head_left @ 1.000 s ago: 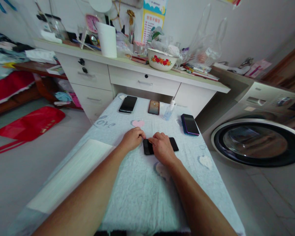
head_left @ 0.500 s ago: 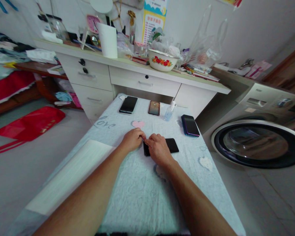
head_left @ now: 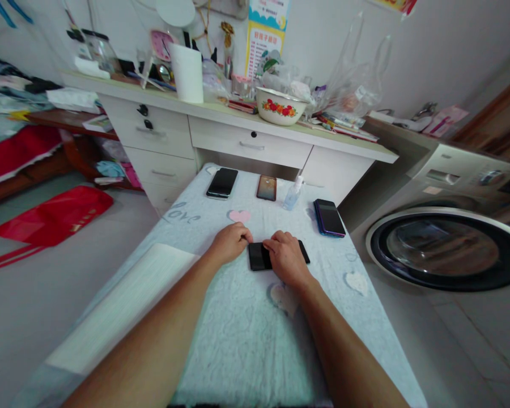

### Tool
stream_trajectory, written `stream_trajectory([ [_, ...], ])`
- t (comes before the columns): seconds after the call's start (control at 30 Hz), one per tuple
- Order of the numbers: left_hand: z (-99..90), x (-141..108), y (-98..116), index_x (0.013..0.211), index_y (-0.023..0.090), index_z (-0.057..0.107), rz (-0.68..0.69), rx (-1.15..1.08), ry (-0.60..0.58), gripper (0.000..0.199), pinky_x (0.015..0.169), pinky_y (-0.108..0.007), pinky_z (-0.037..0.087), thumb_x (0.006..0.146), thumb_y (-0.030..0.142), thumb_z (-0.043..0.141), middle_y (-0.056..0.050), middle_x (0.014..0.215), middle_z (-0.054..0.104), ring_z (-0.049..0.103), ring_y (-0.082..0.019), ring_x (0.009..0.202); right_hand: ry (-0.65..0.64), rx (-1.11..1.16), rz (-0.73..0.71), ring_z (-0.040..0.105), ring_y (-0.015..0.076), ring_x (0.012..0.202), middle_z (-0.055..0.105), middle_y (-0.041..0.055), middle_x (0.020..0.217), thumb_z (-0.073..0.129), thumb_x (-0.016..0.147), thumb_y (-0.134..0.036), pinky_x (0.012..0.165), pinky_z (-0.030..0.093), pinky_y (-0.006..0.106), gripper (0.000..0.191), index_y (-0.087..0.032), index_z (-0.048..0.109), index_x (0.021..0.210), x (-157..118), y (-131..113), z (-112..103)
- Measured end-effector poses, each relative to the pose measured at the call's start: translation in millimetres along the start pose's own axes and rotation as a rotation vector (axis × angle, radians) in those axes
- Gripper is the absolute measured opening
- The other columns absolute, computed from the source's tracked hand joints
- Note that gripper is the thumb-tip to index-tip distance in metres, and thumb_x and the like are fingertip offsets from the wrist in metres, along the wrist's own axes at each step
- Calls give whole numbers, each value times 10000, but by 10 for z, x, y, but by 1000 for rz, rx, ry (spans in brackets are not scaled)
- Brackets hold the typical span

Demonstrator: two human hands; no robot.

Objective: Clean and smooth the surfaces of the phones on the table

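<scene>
A black smartphone (head_left: pixel 260 258) lies sideways on the cloth-covered table, screen up. My left hand (head_left: pixel 232 242) is closed at its upper left corner, thumb and fingers pinched on the edge. My right hand (head_left: pixel 288 256) rests across the middle of the screen with its fingers curled together. Whatever those fingers hold, if anything, is hidden. Farther back lie a phone stack (head_left: pixel 222 182) on the left, a brown phone or case (head_left: pixel 266 187) in the middle and another phone stack (head_left: pixel 329 217) on the right. A clear spray bottle (head_left: pixel 293 194) stands among them.
A long white sheet (head_left: pixel 127 306) lies along the table's left side, under my left forearm. Beyond the table stands a desk (head_left: pixel 250 144) bearing a flowered bowl (head_left: pixel 281 106) and a paper roll (head_left: pixel 187 73). A washing machine (head_left: pixel 446 249) is at right, a red bag (head_left: pixel 55 212) on the floor.
My right hand has slid rightward along the smartphone's screen, baring more of its left part. The left hand stays at the corner.
</scene>
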State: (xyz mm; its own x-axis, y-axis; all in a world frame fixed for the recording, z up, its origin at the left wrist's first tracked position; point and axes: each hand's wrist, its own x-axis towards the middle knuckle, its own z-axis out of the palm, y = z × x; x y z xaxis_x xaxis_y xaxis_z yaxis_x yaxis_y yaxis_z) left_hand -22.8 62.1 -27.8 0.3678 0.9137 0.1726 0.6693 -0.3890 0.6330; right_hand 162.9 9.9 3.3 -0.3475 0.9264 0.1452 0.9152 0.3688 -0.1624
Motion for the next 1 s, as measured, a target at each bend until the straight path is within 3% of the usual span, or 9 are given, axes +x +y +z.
stream_trajectory([
  [0.2, -44, -14, 21, 759, 163, 700, 0, -37, -47, 209, 705, -249, 454, 707, 86, 512, -28, 831, 608, 581, -141, 755, 12, 13, 50, 485, 188, 916, 602, 60, 967, 473, 938, -205, 797, 314, 303, 265, -245, 724, 1014, -28, 70, -53],
  [0.73, -121, -31, -19, 821, 154, 691, 58, -114, -124, 187, 773, -270, 463, 705, 113, 551, -33, 863, 620, 580, -152, 810, -57, -67, 79, 486, 185, 889, 601, 75, 950, 449, 951, -218, 786, 314, 290, 274, -214, 723, 960, -130, 268, -195],
  [1.0, -112, -26, -25, 817, 162, 683, 40, -120, -123, 181, 775, -276, 473, 699, 128, 550, -30, 873, 618, 583, -153, 816, 15, -37, 203, 502, 184, 919, 609, 73, 968, 443, 958, -224, 811, 320, 283, 279, -224, 721, 981, -196, 444, -125],
])
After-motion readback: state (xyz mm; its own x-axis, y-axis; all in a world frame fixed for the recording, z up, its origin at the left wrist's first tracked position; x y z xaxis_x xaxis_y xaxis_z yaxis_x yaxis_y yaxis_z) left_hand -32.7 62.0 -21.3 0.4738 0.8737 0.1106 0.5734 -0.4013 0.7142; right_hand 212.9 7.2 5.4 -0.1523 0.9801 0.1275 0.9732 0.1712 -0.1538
